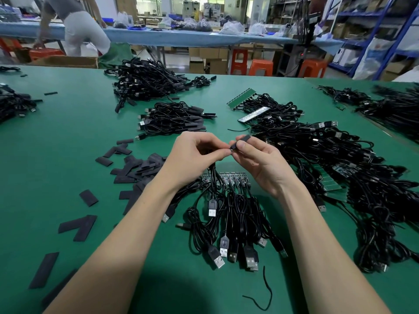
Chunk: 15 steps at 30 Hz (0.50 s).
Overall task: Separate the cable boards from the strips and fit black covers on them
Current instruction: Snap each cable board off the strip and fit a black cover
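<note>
Two hands meet above the green table (68, 137), fingertips nearly touching; the right hand (254, 159) pinches a black cover (243, 139) between thumb and forefinger, the remaining fingers loosely curled beneath; the left hand (195, 152) has its thumb and fingers closed round the end of a cable (212, 175), whose small board is hidden at the fingertips, so how far it sits in the cover cannot be told. The cover's long axis runs from lower left to upper right, its open mouth facing the left hand; I judge it is held that way so the board can slide straight in along its length. The held cable hangs down from the left hand toward a strip of boards (226, 177) lying just below the hands, its attached cables fanning toward the person with USB plugs (217, 259) nearest; that keeps the next boards within reach. Loose black covers (136, 171) lie scattered to the left, near the left forearm; a finished bundle (174, 121) sits beyond the hands; unprocessed strips and cables (340, 159) are heaped to the right.
</note>
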Tool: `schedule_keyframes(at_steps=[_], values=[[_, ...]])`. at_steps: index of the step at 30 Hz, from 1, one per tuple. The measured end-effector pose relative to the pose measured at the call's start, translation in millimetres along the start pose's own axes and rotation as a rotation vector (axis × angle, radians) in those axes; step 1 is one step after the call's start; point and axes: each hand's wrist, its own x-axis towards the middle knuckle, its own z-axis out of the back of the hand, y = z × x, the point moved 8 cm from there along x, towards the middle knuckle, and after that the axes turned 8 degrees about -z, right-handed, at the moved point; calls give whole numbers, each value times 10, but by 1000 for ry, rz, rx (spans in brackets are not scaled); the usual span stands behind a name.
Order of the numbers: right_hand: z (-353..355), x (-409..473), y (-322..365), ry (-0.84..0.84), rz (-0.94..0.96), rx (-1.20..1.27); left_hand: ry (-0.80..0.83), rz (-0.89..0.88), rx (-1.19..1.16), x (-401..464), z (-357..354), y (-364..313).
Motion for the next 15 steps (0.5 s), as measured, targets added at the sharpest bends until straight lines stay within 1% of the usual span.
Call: schedule_keyframes(at_steps=[3, 7, 15], values=[[-13, -10, 13, 26, -6, 2, -12, -4, -78, 10, 6, -47], [-60, -21, -9, 63, -37, 31, -13, 35, -194, -6, 9, -82], [-120, -43, -43, 98, -71, 8, -28, 58, -247, -25, -8, -94]])
